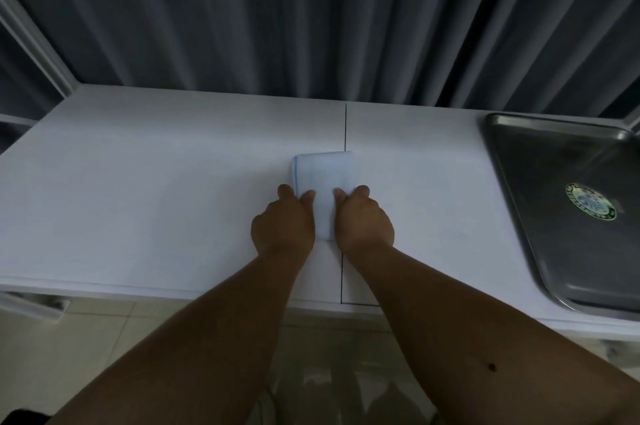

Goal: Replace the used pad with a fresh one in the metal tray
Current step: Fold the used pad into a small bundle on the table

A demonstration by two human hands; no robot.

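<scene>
A folded white pad point(325, 175) with a thin blue edge lies flat on the white table point(156, 189), over the dark seam near the middle. My left hand point(282, 225) grips its near left side, thumb on top. My right hand point(363, 222) grips its near right side the same way. The metal tray point(519, 161) sits at the table's right end, far from both hands. It holds no pad; a round green sticker point(591, 201) shows on its floor.
Dark grey curtains point(311, 15) hang right behind the table. A white frame post point(38, 43) rises at the back left. The table's front edge runs just under my forearms, with tiled floor point(104, 338) below.
</scene>
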